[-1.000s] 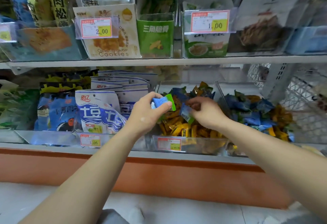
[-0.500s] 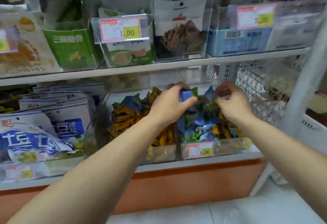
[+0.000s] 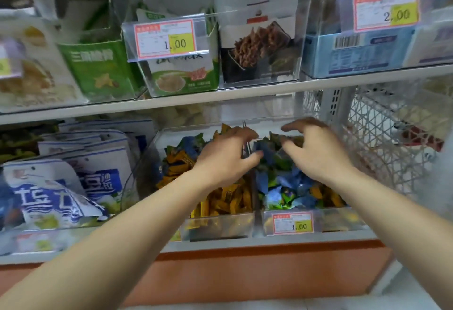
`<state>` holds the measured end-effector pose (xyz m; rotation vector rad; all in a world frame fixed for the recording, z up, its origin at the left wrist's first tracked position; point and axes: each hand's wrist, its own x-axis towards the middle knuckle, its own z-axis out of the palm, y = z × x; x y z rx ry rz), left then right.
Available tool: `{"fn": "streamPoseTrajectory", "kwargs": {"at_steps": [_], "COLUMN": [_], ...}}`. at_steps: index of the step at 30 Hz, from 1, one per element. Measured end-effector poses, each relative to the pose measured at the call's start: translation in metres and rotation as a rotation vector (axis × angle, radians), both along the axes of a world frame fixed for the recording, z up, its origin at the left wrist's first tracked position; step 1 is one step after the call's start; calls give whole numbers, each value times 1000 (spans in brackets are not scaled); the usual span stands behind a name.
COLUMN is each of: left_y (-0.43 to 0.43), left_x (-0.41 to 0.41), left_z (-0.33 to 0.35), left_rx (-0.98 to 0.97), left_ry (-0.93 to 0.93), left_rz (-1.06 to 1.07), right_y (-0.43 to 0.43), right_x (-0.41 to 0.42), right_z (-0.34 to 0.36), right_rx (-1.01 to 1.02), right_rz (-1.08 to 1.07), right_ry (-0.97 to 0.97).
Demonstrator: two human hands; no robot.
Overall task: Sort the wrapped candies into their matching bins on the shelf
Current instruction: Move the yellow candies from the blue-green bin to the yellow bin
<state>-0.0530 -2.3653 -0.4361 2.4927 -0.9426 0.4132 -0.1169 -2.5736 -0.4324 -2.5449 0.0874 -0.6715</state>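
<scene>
Two clear bins stand side by side on the lower shelf. The left bin [image 3: 220, 227] holds mostly yellow-wrapped candies [image 3: 228, 199] with a few blue-green ones [image 3: 190, 144] at the back. The right bin [image 3: 343, 221] holds mostly blue-green candies [image 3: 284, 184] and some yellow ones [image 3: 331, 198]. My left hand [image 3: 225, 155] hovers at the divider between the bins, fingers spread, holding nothing. My right hand [image 3: 316, 149] hangs over the right bin, fingers loosely spread and empty. Blue-green candies [image 3: 263, 148] lie just under both sets of fingertips.
Blue-and-white snack bags [image 3: 63, 187] fill the lower shelf to the left. The upper shelf [image 3: 220, 96] carries clear bins of packaged snacks with price tags [image 3: 166, 38]. A white wire basket [image 3: 382, 143] stands to the right. An orange base panel [image 3: 245, 275] runs below.
Both hands carried blue-green candies from the left bin over to the right bin. They have let go of them, and both hands have opened above that bin.
</scene>
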Motion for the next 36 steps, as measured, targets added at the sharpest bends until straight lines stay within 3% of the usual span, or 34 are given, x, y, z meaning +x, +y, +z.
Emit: {"fn": "streamPoseTrajectory", "kwargs": {"at_steps": [3, 7, 10, 12, 16, 22, 26, 27, 29, 34, 36], "left_y": [56, 86, 87, 84, 87, 103, 102, 99, 88, 52, 44], "left_x": [21, 61, 82, 89, 91, 65, 29, 19, 1, -23, -27], "left_z": [-6, -15, -22, -26, -29, -14, 3, 3, 3, 1, 1], "left_rx": [-40, 134, 194, 177, 110, -331, -545, -599, -683, -783, -765], "left_ry": [94, 71, 226, 323, 236, 239, 332, 378, 455, 341, 291], "left_rz": [216, 419, 400, 341, 333, 301, 211, 159, 87, 18, 22], "right_y": [39, 67, 72, 70, 70, 72, 79, 82, 92, 117, 109], "right_x": [17, 45, 58, 61, 57, 49, 36, 32, 26, 14, 9], "right_z": [-4, -20, -38, -42, -42, -35, -22, -17, -6, 4, 8], "right_rx": [-132, -211, -112, -68, -77, -136, -306, -239, 126, 1099, 1354], "right_rz": [154, 200, 224, 246, 252, 237, 223, 233, 261, 333, 394], "right_ry": [49, 207, 368, 370, 353, 355, 63, -3, -28, 300, 401]}}
